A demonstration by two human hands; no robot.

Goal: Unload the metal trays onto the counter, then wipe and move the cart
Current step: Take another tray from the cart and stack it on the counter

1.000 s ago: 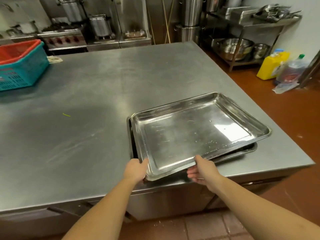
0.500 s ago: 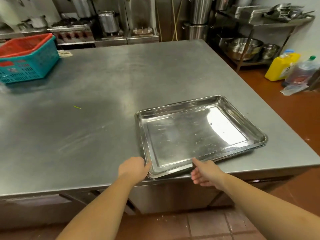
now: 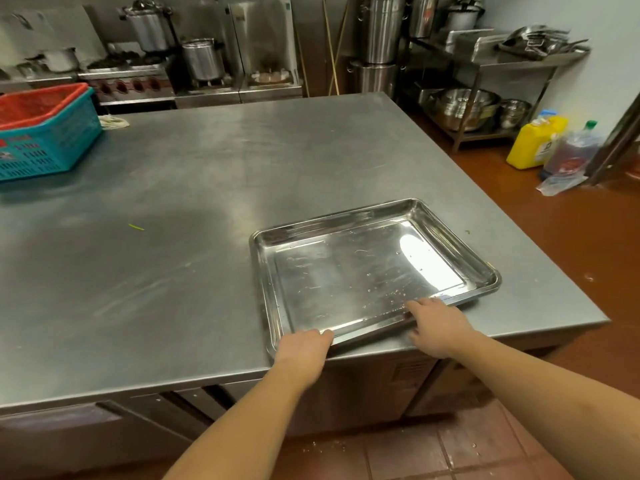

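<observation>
Steel bench (image 3: 214,188) is filling most of the view, overhead light glaring off its scratched top. Red-brown tiled floor (image 3: 561,237) is running along the right side. A metal shelf rack (image 3: 512,64) is standing against the white wall (image 3: 609,26). A stove (image 3: 128,81) with pots is sitting at the back.

The kitchen is evenly and rather warmly lit from overhead, and a hard white glare sits on the right half of the metal tray (image 3: 374,271), washing out its floor there. A soft dark shadow pools on the brushed counter (image 3: 173,188) to the left of centre. Straight edges bow outward toward the frame's borders, and the far shelves look slightly soft.
</observation>
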